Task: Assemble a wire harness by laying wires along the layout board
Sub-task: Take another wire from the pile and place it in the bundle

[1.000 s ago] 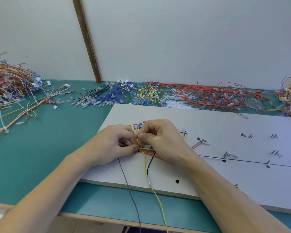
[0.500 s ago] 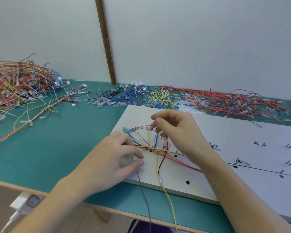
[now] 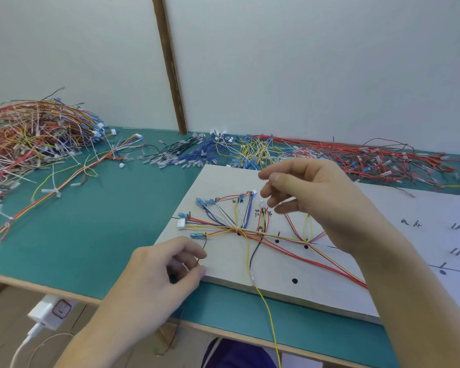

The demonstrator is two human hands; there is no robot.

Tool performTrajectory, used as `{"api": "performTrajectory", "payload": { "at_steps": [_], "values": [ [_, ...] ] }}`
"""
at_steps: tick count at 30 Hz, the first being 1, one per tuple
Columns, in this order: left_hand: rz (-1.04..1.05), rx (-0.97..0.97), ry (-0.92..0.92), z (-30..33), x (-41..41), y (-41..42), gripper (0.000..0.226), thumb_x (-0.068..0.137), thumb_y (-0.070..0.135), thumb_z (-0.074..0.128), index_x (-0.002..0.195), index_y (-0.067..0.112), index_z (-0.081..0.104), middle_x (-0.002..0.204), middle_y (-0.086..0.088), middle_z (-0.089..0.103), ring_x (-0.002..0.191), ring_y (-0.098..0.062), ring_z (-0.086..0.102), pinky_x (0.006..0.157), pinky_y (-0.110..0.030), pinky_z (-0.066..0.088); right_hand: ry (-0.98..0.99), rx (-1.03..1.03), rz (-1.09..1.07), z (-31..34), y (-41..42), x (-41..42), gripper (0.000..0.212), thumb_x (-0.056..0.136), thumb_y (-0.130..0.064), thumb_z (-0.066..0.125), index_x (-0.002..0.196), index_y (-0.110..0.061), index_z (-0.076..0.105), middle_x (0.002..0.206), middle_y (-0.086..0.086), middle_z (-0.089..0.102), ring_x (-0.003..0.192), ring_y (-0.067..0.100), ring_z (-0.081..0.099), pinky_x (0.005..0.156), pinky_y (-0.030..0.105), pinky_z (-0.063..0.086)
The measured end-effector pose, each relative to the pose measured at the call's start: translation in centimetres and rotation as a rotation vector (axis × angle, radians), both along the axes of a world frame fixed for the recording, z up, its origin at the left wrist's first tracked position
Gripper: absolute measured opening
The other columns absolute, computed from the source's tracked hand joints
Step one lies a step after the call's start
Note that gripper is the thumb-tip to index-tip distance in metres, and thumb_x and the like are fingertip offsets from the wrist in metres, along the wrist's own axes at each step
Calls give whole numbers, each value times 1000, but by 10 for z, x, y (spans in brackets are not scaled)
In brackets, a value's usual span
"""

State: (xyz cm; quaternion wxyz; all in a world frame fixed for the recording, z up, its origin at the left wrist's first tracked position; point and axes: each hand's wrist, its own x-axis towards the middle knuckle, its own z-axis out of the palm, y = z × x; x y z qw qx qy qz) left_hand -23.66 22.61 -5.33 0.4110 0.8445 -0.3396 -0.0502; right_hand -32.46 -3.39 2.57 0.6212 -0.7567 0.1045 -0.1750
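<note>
The white layout board (image 3: 398,277) lies on the green table, marked with black dots and handwritten labels. A harness of red, yellow, blue, white and black wires (image 3: 234,224) fans out over its left end, gathered at a knot near a black dot. A white connector (image 3: 181,223) sits at the harness's left tip. My left hand (image 3: 168,272) rests at the board's near left corner and pinches a thin dark wire (image 3: 204,248). My right hand (image 3: 311,197) hovers above the harness with fingers spread, holding nothing. A yellow wire (image 3: 266,309) hangs over the table's front edge.
A big tangle of finished harnesses (image 3: 29,139) fills the table's far left. Sorted rows of black, blue, yellow and red wires (image 3: 303,155) line the wall behind the board. A white charger (image 3: 51,312) with a cable hangs below the table edge.
My two hands have come apart from the knot. The right hand rose and opened above the board; the left slid back to the board's corner. My view shifted left.
</note>
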Motion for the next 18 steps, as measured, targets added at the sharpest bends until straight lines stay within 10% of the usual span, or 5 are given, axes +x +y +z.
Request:
{"api": "performTrajectory", "payload": {
  "at_steps": [12,18],
  "values": [
    [-45,-185,603,4,-13,-13,14,93,11,72,92,24,78,89,-15,77,63,-31,73,52,-33,57,537,-572,81,-31,18,-31,25,93,-36,63,79,-18,72,71,-6,75,62,10,71,67,39,63],
    [-127,74,381,8,-5,-24,10,96,30,69,92,38,72,84,2,79,68,-17,75,55,-21,51,405,-687,85,-61,45,-41,38,80,-64,67,110,-41,62,82,-16,64,74,-1,57,64,24,45]
  ]
}}
